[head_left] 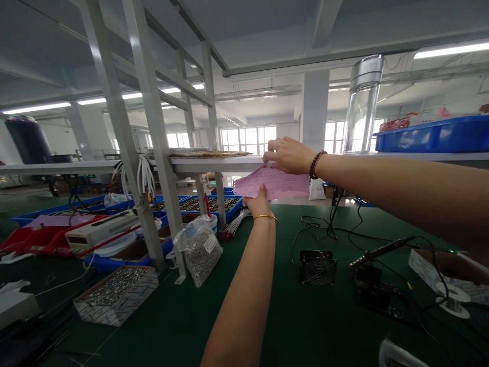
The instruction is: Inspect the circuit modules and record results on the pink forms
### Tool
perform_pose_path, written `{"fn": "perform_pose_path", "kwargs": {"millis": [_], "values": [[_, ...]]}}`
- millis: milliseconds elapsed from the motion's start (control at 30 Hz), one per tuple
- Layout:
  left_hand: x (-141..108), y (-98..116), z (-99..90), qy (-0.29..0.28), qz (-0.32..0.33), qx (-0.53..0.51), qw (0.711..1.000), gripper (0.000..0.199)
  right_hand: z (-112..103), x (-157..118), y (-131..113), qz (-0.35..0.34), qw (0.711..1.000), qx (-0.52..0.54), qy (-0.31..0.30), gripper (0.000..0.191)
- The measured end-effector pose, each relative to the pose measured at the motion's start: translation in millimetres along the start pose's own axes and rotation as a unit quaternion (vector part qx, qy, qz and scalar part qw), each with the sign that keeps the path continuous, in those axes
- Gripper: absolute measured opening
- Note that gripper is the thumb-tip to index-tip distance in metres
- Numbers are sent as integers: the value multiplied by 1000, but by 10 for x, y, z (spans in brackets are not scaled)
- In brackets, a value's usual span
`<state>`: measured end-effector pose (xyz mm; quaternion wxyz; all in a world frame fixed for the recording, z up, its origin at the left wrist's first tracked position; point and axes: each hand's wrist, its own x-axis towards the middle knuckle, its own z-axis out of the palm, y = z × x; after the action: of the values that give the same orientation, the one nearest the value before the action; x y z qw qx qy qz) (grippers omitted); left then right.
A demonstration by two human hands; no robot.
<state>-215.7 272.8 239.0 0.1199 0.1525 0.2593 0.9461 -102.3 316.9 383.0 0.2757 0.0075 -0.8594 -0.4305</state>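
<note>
Pretty sure this pink paper slip [271,182] is featherlight and floppy, pinched narrow between my right hand [288,155] above it and my left hand [259,203] below, so I'd only take it by the edges since it'll crease easily.

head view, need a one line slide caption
Left hand and right hand hold a pink paper sheet at a white shelf edge above a green workbench

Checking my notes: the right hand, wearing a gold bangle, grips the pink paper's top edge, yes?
No: the head view shows the right hand gripping the pink paper's top edge wearing a dark beaded bracelet, not a gold bangle.
</note>
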Motion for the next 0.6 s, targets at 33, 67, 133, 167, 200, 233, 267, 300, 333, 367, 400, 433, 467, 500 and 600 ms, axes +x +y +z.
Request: {"fn": "perform_pose_path", "kwargs": {"millis": [33, 67, 133, 167, 200, 233, 267, 300, 333, 367, 400, 433, 467, 500, 600], "values": [[-1, 12, 0, 0, -10, -4, 1000, 42, -5, 14, 6, -11, 1000, 5, 1, 24], [-4, 26, -2, -2, -20, -7, 1000, 40, -12, 31, 9, -22, 1000, 9, 1, 24], [-13, 55, -7, -11, -39, -13, 999, 36, -31, 67, 6, -36, 999, 11, 2, 27], [-20, 68, -11, -15, -47, -15, 999, 34, -41, 85, 1, -38, 999, 8, 1, 28], [-27, 80, -14, -17, -54, -16, 998, 33, -50, 101, -5, -39, 999, 4, -1, 29], [-33, 90, -17, -18, -59, -17, 998, 32, -57, 115, -12, -40, 999, 1, -3, 29], [-39, 99, -18, -16, -63, -19, 998, 33, -63, 125, -18, -42, 999, -1, -5, 29], [-43, 105, -18, -13, -66, -20, 998, 33, -68, 133, -24, -44, 999, -3, -7, 28], [-46, 110, -18, -10, -67, -21, 997, 34, -73, 138, -29, -47, 999, -6, -8, 29], [-47, 114, -16, -7, -68, -22, 997, 34, -76, 143, -33, -50, 999, -8, -8, 29], [-47, 117, -13, -4, -68, -23, 997, 34, -80, 147, -37, -53, 998, -10, -9, 29], [-48, 120, -10, -3, -68, -24, 997, 33, -83, 152, -42, -56, 998, -13, -8, 29], [-49, 122, -6, -3, -67, -25, 997, 33, -87, 159, -48, -58, 998, -16, -8, 29], [-51, 124, -1, -4, -66, -27, 997, 33, -90, 168, -55, -61, 998, -21, -9, 28], [-64, 127, 13, -6, -60, -32, 998, 35, -95, 200, -77, -63, 997, -40, -18, 28]]}}
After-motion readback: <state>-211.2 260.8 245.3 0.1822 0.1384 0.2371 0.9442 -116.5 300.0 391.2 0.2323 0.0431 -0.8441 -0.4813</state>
